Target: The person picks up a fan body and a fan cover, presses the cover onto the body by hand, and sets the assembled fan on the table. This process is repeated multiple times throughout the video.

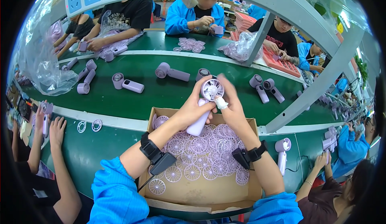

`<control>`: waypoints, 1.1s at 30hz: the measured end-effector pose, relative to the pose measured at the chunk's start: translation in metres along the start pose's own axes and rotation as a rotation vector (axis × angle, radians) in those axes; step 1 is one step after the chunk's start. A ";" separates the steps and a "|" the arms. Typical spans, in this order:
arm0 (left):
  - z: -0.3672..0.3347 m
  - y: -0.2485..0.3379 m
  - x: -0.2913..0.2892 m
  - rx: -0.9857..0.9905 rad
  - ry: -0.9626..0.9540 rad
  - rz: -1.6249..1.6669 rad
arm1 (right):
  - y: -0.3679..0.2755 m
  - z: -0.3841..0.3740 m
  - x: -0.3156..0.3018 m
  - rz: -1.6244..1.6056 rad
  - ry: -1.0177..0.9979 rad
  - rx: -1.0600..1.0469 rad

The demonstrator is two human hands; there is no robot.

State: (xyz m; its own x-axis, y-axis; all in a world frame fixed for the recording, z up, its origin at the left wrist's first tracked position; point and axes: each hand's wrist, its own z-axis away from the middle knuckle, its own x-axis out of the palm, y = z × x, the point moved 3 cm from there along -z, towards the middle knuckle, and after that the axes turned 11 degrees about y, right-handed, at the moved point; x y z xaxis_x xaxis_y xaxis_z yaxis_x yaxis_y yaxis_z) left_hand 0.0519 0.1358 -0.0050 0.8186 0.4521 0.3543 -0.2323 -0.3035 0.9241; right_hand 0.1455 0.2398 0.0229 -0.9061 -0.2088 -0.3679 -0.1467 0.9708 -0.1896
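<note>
Above the cardboard box (197,194), I hold a lavender handheld fan (196,127) with its round head up and its handle slanting down to the left. My left hand (196,105) is closed around the head's left side and the top of the handle. On the other side, my right hand (233,105) presses against the head, its upper fingers blurred by motion. White wrapping (220,102) covers its thumb. The fan's blades show at the front of the head; whether a grille sits over them I cannot tell. Many loose round lavender grilles (199,145) lie in the box below.
Beyond the box runs a green conveyor belt (161,93) bearing several lavender fans (132,86). A fan (282,155) stands right of the box; two rings (96,125) lie to the left. A grey metal post (309,91) slants at right. Co-workers sit on both sides and opposite.
</note>
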 end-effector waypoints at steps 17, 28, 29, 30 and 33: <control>-0.007 -0.003 0.006 -0.248 -0.056 -0.079 | 0.022 0.014 0.003 -0.937 -0.107 1.146; -0.040 -0.032 -0.046 -0.116 0.556 0.052 | 0.244 0.009 -0.047 0.450 -0.741 0.798; -0.044 -0.033 -0.038 -0.127 0.465 0.044 | 0.273 0.027 -0.058 0.627 -0.763 0.681; -0.043 -0.032 -0.038 -0.136 0.401 0.019 | 0.283 0.046 -0.054 0.664 -0.769 0.623; -0.037 -0.031 -0.041 -0.139 0.406 0.030 | 0.290 0.081 -0.039 0.635 -0.759 0.560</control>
State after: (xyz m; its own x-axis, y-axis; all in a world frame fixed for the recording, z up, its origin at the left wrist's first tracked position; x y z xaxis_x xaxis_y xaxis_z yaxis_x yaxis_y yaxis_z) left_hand 0.0059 0.1580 -0.0423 0.5438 0.7466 0.3832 -0.3444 -0.2179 0.9132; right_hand 0.1707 0.5198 -0.0919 -0.2514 0.0998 -0.9627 0.6236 0.7774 -0.0823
